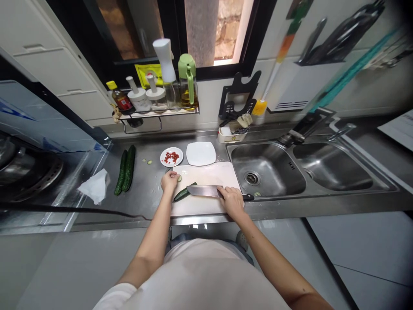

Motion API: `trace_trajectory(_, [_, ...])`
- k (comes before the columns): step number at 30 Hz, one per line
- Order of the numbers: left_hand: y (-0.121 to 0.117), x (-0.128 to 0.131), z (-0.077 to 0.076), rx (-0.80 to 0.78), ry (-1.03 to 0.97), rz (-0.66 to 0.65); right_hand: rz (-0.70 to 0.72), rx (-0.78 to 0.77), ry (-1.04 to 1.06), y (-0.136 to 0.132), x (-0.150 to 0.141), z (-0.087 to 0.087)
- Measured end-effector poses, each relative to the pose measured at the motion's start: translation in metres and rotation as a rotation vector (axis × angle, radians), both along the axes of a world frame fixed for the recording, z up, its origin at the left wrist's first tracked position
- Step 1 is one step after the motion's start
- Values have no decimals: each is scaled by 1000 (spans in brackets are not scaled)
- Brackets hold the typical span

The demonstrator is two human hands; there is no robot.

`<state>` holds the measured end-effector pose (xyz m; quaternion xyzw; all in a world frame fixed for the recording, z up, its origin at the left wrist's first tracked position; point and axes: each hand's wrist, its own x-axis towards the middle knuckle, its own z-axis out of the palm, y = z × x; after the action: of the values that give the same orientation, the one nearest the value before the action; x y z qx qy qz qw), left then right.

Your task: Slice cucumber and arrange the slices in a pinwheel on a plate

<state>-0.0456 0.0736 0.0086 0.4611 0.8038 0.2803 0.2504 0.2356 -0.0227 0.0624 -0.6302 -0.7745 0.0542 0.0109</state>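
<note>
A white cutting board lies on the steel counter in front of me. My right hand grips a kitchen knife, its broad blade pointing left and its black handle showing past my palm. The blade's tip is over the end of a short cucumber piece on the board. At the board's left edge, my left hand is closed in a pinch with a small pale cucumber slice at its fingertips. Part of that slice is hidden by the fingers.
Behind the board stand a white plate and a small dish of chopped red pieces. Two whole cucumbers and a crumpled white cloth or tissue lie left. A double sink is right; a condiment shelf hangs above.
</note>
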Motion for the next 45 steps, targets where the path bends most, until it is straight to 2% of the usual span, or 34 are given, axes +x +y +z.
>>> trace_trajectory(9, [28,-8,-15,38,35,-16,-52,-34,8,1,5,-6])
trace_trajectory(17, [35,-6,-20,71,175,-88,-49,-40,0,1,8,-6])
trace_trajectory(22, [32,-6,-20,108,236,-138,-63,-27,9,1,9,-7])
trace_trajectory(26, [27,-7,-20,133,258,-226,-74,-19,16,1,11,-8])
trace_trajectory(34, [25,-5,-18,109,319,-334,-88,-39,42,2,10,-10])
trace_trajectory(39, [23,-4,-11,90,292,-308,-146,-72,168,3,5,-10])
trace_trajectory(45, [4,3,-1,203,190,-248,-315,-140,363,8,-3,-7])
